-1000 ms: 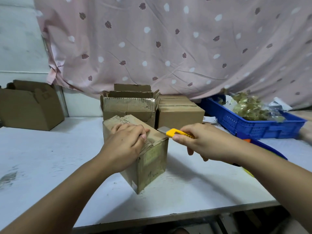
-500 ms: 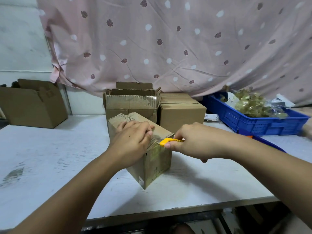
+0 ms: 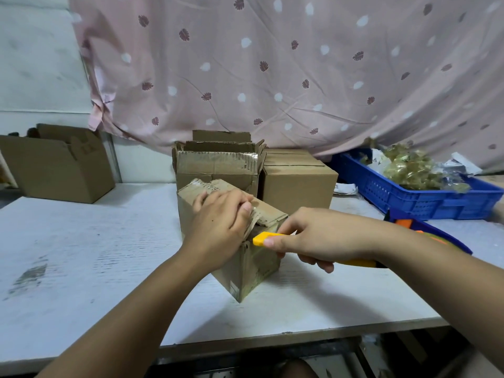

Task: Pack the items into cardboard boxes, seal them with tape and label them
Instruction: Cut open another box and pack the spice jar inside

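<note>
A small worn cardboard box [image 3: 253,266] stands on the white table [image 3: 90,241], one corner turned toward me. My left hand [image 3: 221,227] lies on its top with fingers curled over the taped flap edge. My right hand [image 3: 313,237] grips a yellow utility knife [image 3: 266,238], whose front end sits against the box's upper right edge just below the flap. The blade itself is hidden.
Behind the small box stand an open taped carton [image 3: 218,167] and a closed carton [image 3: 297,181]. Another open carton [image 3: 57,165] sits far left. A blue crate [image 3: 425,197] with bagged goods is at the right, with a blue and orange object [image 3: 425,230] behind my right forearm.
My right hand has brought the knife left and down from beside the box to its upper right edge. My left hand has stayed on top of the box.
</note>
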